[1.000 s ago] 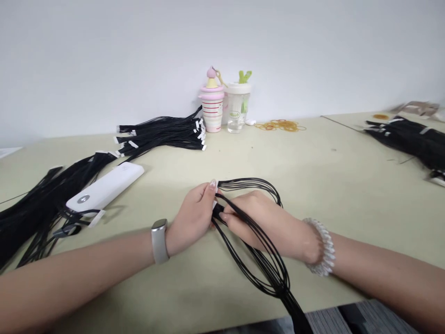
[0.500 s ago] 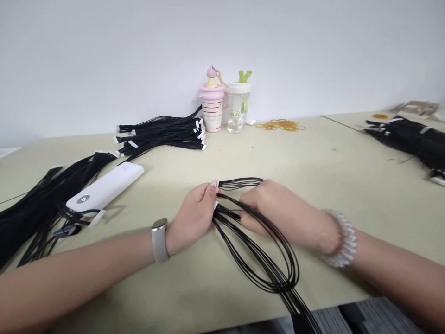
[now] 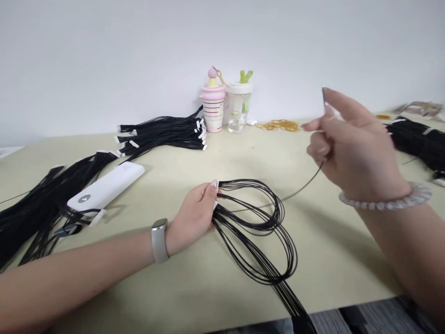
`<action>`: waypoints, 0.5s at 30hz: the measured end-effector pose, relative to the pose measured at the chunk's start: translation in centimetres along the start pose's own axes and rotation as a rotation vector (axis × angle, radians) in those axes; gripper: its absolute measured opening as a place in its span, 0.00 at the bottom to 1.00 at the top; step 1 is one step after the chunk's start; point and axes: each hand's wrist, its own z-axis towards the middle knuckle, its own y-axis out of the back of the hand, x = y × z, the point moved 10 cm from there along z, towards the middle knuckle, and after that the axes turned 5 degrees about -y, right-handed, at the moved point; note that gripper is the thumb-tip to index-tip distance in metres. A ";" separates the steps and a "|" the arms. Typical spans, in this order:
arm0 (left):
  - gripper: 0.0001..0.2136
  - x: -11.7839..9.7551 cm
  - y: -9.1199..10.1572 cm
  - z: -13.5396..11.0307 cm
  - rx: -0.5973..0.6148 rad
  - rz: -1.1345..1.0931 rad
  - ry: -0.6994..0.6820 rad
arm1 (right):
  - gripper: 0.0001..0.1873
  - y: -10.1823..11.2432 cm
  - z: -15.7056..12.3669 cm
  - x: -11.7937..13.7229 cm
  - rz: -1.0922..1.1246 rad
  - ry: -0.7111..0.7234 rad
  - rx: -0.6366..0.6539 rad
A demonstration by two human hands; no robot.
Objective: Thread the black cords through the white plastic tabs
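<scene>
My left hand (image 3: pixel 194 215) is closed around a looped bundle of thin black wires (image 3: pixel 257 222), with white connectors showing at the thumb tip. The loops spread over the table to the right of it, and the bundle's tail runs down past the table's front edge. Up at the right, my right hand (image 3: pixel 354 139) grips a single black wire (image 3: pixel 302 188), which curves from the loops up to its curled fingers. A short dark piece with a pale tip shows between thumb and forefinger; whether it is the wire's end I cannot tell.
More black wire bundles lie at the back (image 3: pixel 163 134), left (image 3: pixel 69 185) and right (image 3: pixel 417 139). A white power bank (image 3: pixel 107 185) rests at the left. A pink-lidded cup (image 3: pixel 212 109), a clear cup (image 3: pixel 237 109) and rubber bands (image 3: pixel 280 125) are near the wall.
My right hand has moved up and to the right, away from the loops, drawing one wire out with it. My left hand has stayed in place on the bundle.
</scene>
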 end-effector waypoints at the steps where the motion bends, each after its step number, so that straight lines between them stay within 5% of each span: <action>1: 0.17 0.1 0.0 0.0 -0.006 -0.005 0.002 | 0.19 -1.3 -0.5 0.0 -0.031 -0.010 0.083; 4: 0.17 0.0 0.2 0.0 -0.018 -0.006 -0.004 | 0.07 -6.3 -3.4 -0.5 -0.251 -0.004 0.393; 6: 0.17 -0.1 0.2 -0.1 -0.017 -0.003 -0.003 | 0.07 -9.0 -5.5 -0.6 -0.436 0.090 0.529; 10: 0.16 -0.3 0.1 -0.1 0.001 -0.014 -0.020 | 0.09 -11.1 -7.5 -0.7 -0.651 0.264 0.562; 15: 0.16 0.0 -0.1 0.0 0.018 -0.057 -0.021 | 0.10 -11.6 -7.9 -0.9 -0.714 0.305 0.595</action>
